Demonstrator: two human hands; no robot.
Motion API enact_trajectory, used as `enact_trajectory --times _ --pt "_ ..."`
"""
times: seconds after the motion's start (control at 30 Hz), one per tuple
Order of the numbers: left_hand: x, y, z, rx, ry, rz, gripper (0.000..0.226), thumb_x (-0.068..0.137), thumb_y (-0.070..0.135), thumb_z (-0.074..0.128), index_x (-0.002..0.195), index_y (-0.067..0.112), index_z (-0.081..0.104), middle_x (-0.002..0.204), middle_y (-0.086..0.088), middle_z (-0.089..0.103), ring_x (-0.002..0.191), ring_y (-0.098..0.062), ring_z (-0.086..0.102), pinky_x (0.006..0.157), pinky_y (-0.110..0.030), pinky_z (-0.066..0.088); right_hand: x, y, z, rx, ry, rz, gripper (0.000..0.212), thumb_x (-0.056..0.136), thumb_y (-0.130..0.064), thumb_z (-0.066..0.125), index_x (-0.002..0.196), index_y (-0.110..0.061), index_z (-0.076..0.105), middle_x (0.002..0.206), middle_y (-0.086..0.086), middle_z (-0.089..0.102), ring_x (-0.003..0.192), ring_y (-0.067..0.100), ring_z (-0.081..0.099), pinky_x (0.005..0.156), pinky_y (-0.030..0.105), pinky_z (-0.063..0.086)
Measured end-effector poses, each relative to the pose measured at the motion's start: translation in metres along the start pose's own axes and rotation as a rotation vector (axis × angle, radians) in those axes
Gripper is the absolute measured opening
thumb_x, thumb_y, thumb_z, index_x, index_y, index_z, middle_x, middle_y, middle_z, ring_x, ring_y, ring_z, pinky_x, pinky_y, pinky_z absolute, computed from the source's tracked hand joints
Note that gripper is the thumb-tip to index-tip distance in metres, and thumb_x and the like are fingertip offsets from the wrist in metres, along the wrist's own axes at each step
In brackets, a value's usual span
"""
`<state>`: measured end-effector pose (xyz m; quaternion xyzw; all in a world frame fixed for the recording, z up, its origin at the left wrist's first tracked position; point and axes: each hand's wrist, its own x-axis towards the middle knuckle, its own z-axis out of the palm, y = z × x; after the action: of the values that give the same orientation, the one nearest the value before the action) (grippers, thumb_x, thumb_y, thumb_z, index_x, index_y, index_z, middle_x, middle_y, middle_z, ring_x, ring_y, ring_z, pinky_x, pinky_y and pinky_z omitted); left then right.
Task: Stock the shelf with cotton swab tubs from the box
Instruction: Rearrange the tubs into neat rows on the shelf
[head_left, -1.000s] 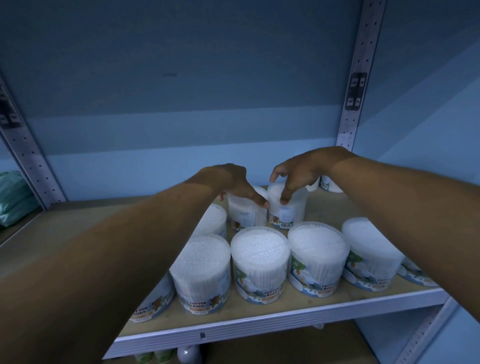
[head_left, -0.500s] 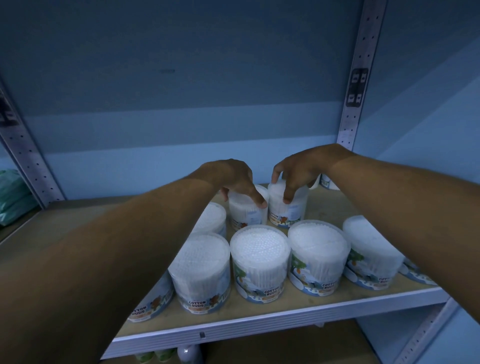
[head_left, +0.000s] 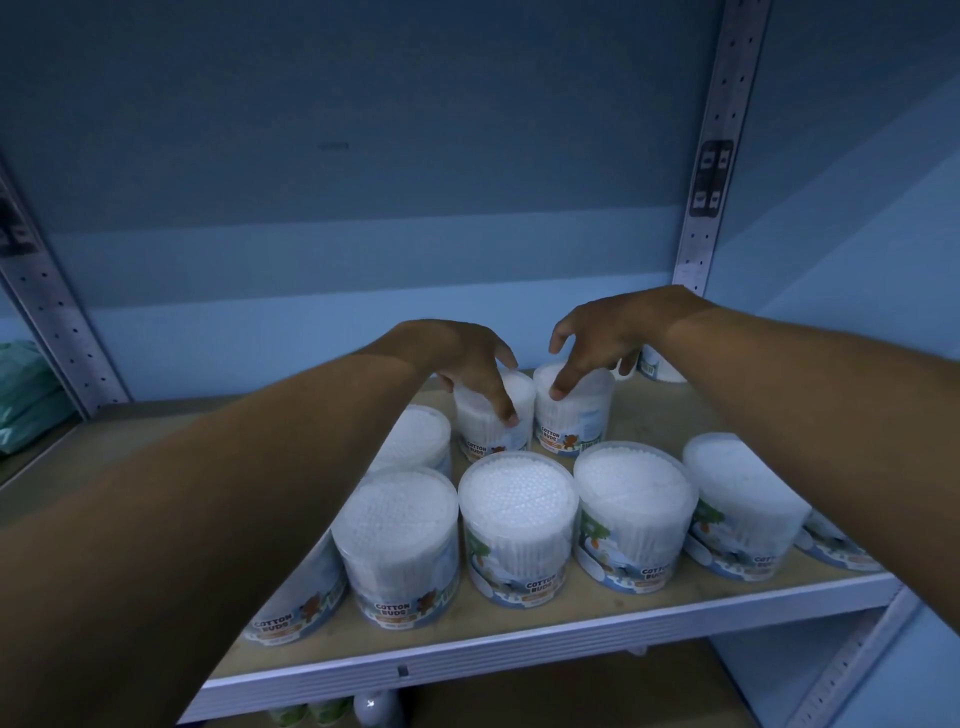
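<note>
Reaching over the front row of cotton swab tubs (head_left: 517, 525) on the shelf (head_left: 545, 642), the left hand (head_left: 462, 358) is gripping the left rear tub (head_left: 493, 421) from above, thumb pressing its side. The right hand (head_left: 602, 332) is hovering spread above the right rear tub (head_left: 574, 410), one fingertip touching its lid, grasping nothing.

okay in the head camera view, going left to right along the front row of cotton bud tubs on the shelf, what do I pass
Tub half hidden by the left arm → bear-label tub → middle tub → tree-label tub → tub beside the right arm → tub mostly hidden behind the right arm.
</note>
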<state>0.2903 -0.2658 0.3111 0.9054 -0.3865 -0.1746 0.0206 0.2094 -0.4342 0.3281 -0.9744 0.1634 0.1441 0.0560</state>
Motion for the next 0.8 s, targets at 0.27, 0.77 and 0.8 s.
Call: enact_trajectory --times 0.27,0.77,0.8 --pt "-0.002 0.007 0.001 0.034 0.034 -0.034 0.095 0.065 0.061 0.083 0.147 0.033 0.044 0.149 0.002 0.046 0.073 -0.017 0.065 0.075 -0.025 0.051 0.001 0.000 0.005 -0.087 -0.006 -0.041 0.082 0.057 -0.063 0.084 0.130 -0.043 0.053 0.131 -0.005 0.056 0.103 0.024 0.066 0.091 0.038 0.057" --pt "-0.001 0.005 0.001 -0.090 0.006 -0.014 0.104 0.063 0.057 0.086 0.151 0.033 0.036 0.153 0.003 0.039 0.124 -0.027 0.055 0.092 -0.033 0.056 -0.004 0.004 0.000 -0.023 -0.041 -0.012 0.088 0.063 -0.057 0.087 0.140 -0.036 0.049 0.135 0.001 0.052 0.107 0.027 0.065 0.087 0.040 0.060" --pt "0.001 0.004 0.002 -0.085 -0.001 -0.008 0.103 0.063 0.054 0.088 0.150 0.034 0.038 0.152 0.003 0.040 0.123 -0.028 0.056 0.088 -0.031 0.057 -0.003 0.003 0.001 -0.031 -0.043 -0.008 0.086 0.063 -0.058 0.086 0.137 -0.034 0.051 0.131 0.002 0.055 0.102 0.028 0.068 0.086 0.041 0.061"
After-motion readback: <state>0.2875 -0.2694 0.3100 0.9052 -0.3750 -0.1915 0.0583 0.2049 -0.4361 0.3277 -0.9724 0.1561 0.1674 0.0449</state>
